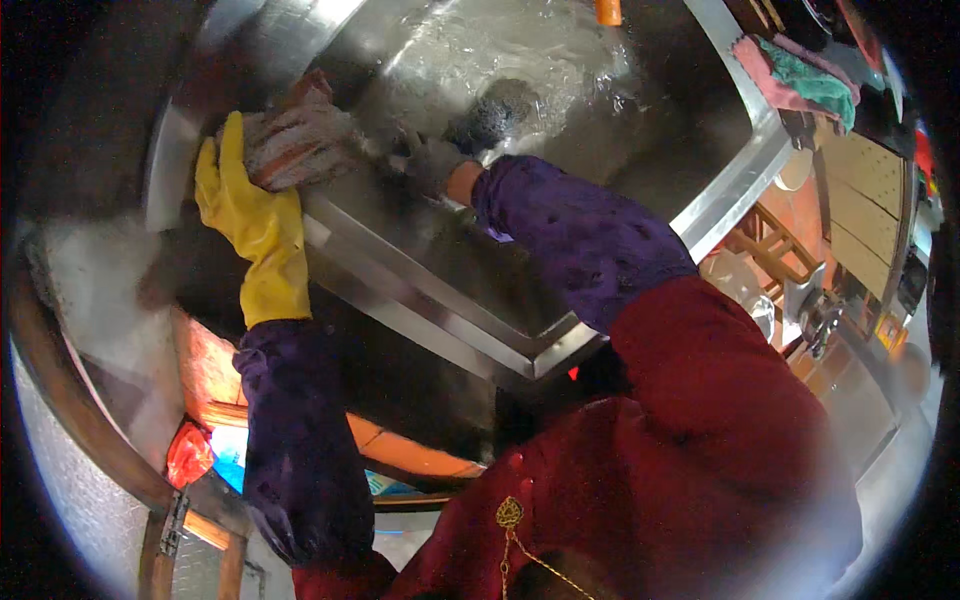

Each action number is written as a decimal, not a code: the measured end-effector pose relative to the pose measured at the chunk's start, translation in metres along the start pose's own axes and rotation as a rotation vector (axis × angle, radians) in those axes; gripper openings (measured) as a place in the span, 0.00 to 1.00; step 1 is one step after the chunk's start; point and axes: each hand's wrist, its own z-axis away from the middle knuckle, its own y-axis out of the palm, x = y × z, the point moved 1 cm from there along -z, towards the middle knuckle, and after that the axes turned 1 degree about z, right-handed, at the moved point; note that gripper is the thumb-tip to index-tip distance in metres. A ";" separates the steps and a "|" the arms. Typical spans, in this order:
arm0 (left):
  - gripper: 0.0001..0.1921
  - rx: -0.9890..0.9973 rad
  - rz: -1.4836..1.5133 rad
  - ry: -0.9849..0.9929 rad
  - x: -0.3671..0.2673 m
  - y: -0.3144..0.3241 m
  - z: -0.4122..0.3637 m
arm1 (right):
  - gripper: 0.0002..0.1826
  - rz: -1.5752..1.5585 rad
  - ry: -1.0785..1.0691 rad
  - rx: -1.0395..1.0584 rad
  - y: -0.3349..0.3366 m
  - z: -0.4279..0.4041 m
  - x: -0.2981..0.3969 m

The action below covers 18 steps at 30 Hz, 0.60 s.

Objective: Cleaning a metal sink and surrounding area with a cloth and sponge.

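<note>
My left hand [255,202], in a yellow rubber glove, grips a wet-looking pinkish-grey striped cloth [300,146] at the left rim of a stainless steel sink [420,289]. Two gloved fingers stick up beside the cloth. My right hand [435,161] wears a dark grey glove and reaches into the sink, to the right of the cloth. Its fingers are blurred, so I cannot tell whether they hold anything. Rippling water [555,52] covers the sink's bottom. Just past my right hand a dark round thing [499,112] shows in the water; what it is stays unclear.
Pink and green cloths [802,79] lie beyond the sink's right corner. An orange cylindrical end [609,11] juts in at the top. Off to the right is a wooden stool or rack [772,244] on the tiled floor. A red plastic bag [190,454] sits at lower left.
</note>
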 end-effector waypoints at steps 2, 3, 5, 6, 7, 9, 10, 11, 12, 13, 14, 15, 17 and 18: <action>0.34 -0.006 -0.012 -0.005 0.007 -0.008 0.002 | 0.27 -0.063 0.273 0.238 -0.014 0.032 0.012; 0.35 -0.018 -0.022 -0.002 0.008 -0.011 0.005 | 0.27 -0.051 0.274 0.329 -0.016 0.045 0.014; 0.35 -0.001 -0.012 -0.041 -0.004 -0.007 -0.001 | 0.26 0.089 0.115 0.405 0.005 0.078 -0.036; 0.35 -0.004 0.038 -0.056 -0.026 0.011 -0.018 | 0.24 0.257 -0.021 0.355 0.010 0.103 -0.094; 0.35 -0.030 0.118 -0.036 -0.052 0.031 -0.036 | 0.23 0.443 -0.134 0.286 0.001 0.132 -0.155; 0.36 0.013 0.008 -0.060 -0.009 0.010 -0.003 | 0.23 0.268 0.031 0.641 0.015 0.117 -0.090; 0.36 0.016 -0.008 -0.073 -0.004 0.005 0.002 | 0.23 0.261 0.051 0.691 0.011 0.116 -0.078; 0.36 0.019 0.000 -0.068 -0.006 0.002 -0.001 | 0.23 0.264 0.069 0.704 0.006 0.112 -0.069; 0.36 0.022 0.012 -0.062 -0.008 0.003 -0.003 | 0.23 0.278 0.083 0.699 0.000 0.109 -0.067; 0.36 0.019 0.012 -0.068 -0.009 0.005 -0.005 | 0.23 0.285 0.097 0.685 -0.002 0.104 -0.063; 0.36 0.015 0.011 -0.058 -0.009 0.005 -0.005 | 0.23 0.285 0.107 0.667 -0.005 0.099 -0.060; 0.36 0.013 0.011 -0.048 -0.009 0.006 -0.004 | 0.23 0.284 0.113 0.640 -0.009 0.093 -0.054; 0.35 0.029 0.020 -0.052 -0.006 0.005 -0.001 | 0.23 0.258 0.114 0.571 -0.010 0.074 -0.040; 0.35 0.035 0.002 -0.051 -0.001 -0.002 -0.001 | 0.23 0.227 0.081 0.520 -0.008 0.058 -0.025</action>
